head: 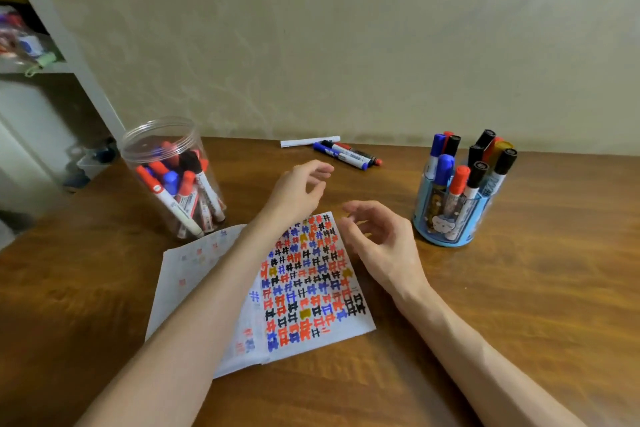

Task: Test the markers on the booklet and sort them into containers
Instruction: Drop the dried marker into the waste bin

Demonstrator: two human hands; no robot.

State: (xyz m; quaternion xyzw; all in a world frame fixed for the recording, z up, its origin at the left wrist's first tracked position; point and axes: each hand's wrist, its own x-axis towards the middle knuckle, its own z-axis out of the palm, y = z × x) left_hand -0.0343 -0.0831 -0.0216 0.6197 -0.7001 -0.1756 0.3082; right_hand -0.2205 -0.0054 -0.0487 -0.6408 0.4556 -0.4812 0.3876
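A pale cream plaster wall [346, 38], faintly mottled, fills the upper half of the view. Its foot meets the far edge of a brown wood-grain tabletop [519, 288], which is glossy and shows soft reflections. The light is even and warm, and the shadows are soft. At the far left stands a white shelving unit [69, 35]. One of its shelves carries a blurred heap of colourful clutter [24, 42], too soft to identify. Lower down, past the tabletop's left edge, is a dim grey area with a small clear plastic box [91, 163], its contents blurred.
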